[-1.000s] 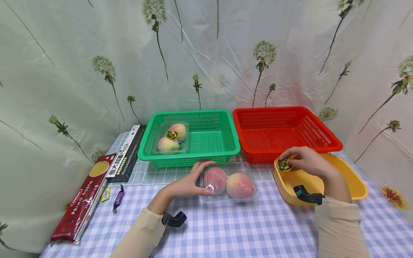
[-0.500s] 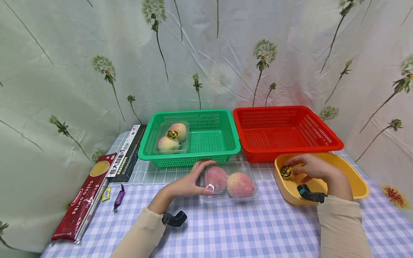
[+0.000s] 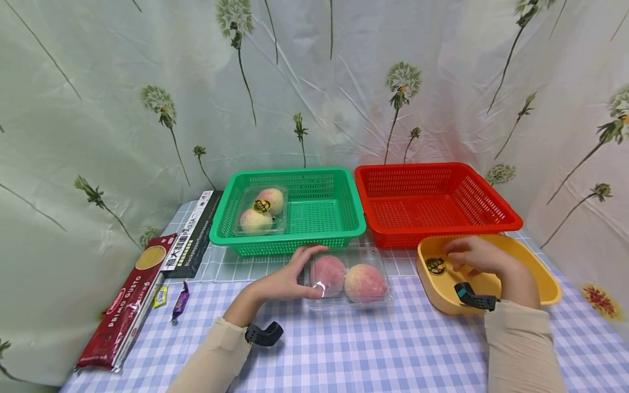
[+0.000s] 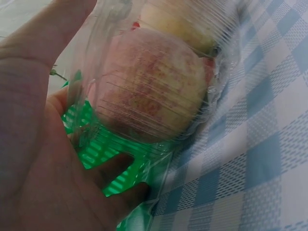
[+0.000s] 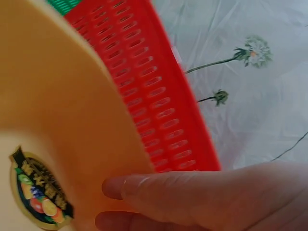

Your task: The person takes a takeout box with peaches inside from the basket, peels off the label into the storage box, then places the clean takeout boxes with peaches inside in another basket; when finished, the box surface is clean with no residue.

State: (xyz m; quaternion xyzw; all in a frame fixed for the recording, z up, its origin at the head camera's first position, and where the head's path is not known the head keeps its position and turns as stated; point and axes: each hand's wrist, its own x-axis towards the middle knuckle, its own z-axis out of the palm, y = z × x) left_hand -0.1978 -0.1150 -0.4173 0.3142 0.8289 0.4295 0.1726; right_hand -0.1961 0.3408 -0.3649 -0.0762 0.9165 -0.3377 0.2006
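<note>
A clear plastic clamshell box of two peaches [image 3: 366, 283] lies on the checked cloth in front of the green basket. My left hand [image 3: 290, 277] holds its left end, thumb on the near side and fingers on the far side; the left wrist view shows a peach [image 4: 149, 86] through the ribbed plastic. Inside the yellow bin [image 3: 545, 286], a black and gold oval fruit sticker [image 3: 435, 266] lies toward the left. My right hand [image 3: 479, 256] is just right of this sticker, fingers loosely bent and apart from it; the right wrist view shows nothing between them.
The green basket [image 3: 290, 240] holds another peach box [image 3: 260, 210] with a similar sticker. Beside it stands a red basket [image 3: 437, 207], behind the yellow bin. At left lie a black pasta box [image 3: 196, 234], a red spaghetti pack [image 3: 130, 303] and two small sweets [image 3: 181, 301].
My right hand has lowered the sticker into the yellow bin, let go of it and drawn slightly right. My left hand and the peach box have stayed in place.
</note>
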